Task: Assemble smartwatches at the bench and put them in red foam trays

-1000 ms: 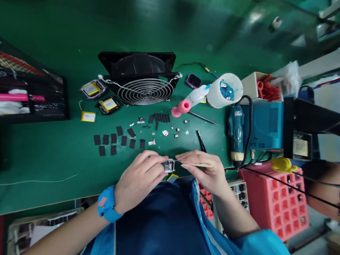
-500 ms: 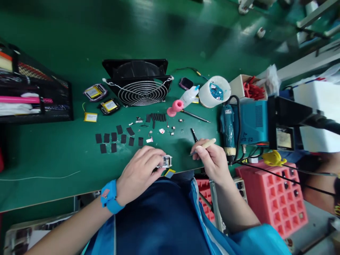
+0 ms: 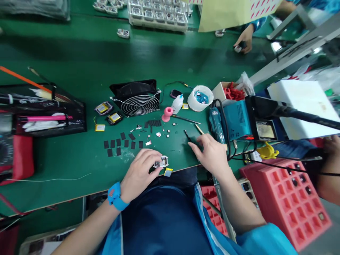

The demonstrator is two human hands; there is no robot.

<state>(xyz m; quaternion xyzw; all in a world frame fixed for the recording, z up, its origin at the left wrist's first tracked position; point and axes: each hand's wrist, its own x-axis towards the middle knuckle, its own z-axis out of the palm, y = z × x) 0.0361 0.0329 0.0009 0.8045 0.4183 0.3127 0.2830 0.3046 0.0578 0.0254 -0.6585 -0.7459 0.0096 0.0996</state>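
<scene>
My left hand (image 3: 142,168) is closed on a small white watch case (image 3: 161,162) with its inside parts exposed, just above the table's front edge. A yellow-edged grey battery (image 3: 168,172) hangs beside the case. My right hand (image 3: 212,154) is low over the table, its thumb stretched apart from the fingers, with nothing visible gripped. Just past its fingers lies a pale-handled stick tool (image 3: 199,129), partly covered by the hand. A slim black tool (image 3: 187,136) lies close to the thumb tip.
Black pads (image 3: 118,142) and tiny parts are spread mid-table. Behind stand a fan (image 3: 139,104), a pink holder (image 3: 167,114), a bottle (image 3: 177,104) and a white tub (image 3: 200,106). An electric screwdriver (image 3: 216,124) and blue unit (image 3: 236,120) flank the right. A co-worker's hand (image 3: 245,39) works opposite.
My right hand has let go of the pale-handled stick tool, which now lies on the table, and its fingers have spread. My left hand keeps the watch case. The view has tilted up.
</scene>
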